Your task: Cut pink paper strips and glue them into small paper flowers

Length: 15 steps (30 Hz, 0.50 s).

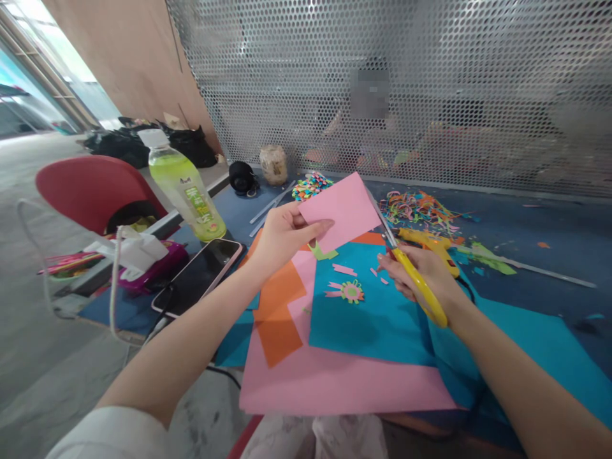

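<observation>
My left hand [284,233] pinches a piece of pink paper [342,210] by its left edge, holding it up above the table. In my right hand [421,274] is a pair of scissors [415,284] with yellow handles. Their blades lie along the right edge of the pink paper; whether they are closed on it I cannot tell. Below, a small pink and green paper rosette [351,291] with ribbon tails lies on a blue sheet [368,335]. Several small pink strips [344,269] are near it. Orange pieces [277,338] rest on a large pink sheet [344,389].
A yellow glue gun [430,244] lies behind my right hand, near a heap of coloured paper shreds [421,210]. To the left are a phone [198,277], a green drink bottle [186,188] and a purple tissue box [162,261]. A perforated metal panel [296,83] stands behind the table.
</observation>
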{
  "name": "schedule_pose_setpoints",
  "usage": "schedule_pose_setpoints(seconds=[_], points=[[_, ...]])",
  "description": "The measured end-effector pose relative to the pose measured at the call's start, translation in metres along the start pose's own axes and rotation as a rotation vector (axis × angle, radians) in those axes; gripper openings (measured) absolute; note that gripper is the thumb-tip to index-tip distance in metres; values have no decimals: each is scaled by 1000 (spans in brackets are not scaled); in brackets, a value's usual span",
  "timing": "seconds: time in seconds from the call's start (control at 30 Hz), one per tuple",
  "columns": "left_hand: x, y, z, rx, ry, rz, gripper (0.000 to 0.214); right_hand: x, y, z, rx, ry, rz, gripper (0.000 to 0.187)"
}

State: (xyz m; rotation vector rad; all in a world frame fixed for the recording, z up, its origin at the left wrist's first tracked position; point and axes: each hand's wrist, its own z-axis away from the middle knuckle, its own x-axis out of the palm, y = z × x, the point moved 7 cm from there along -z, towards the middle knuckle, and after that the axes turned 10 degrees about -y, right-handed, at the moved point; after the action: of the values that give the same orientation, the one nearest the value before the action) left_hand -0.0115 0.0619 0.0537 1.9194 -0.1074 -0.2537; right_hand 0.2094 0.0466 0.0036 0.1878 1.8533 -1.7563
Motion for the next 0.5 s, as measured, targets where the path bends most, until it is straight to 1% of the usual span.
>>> schedule_pose_setpoints(seconds=[0.07,0.17,0.4,0.5], points=[[1,-1,0,-8,-9,7,30,1,4,-2,-8,-13,5,40],[4,-1,0,-18,-36,14,29,-1,7,-4,-21,13,37,38],[4,-3,0,-11,-46,31,26,2,3,-1,-31,6,8,38],[4,-2,0,-8,-51,22,27,2,2,0,-14,4,-4,39]])
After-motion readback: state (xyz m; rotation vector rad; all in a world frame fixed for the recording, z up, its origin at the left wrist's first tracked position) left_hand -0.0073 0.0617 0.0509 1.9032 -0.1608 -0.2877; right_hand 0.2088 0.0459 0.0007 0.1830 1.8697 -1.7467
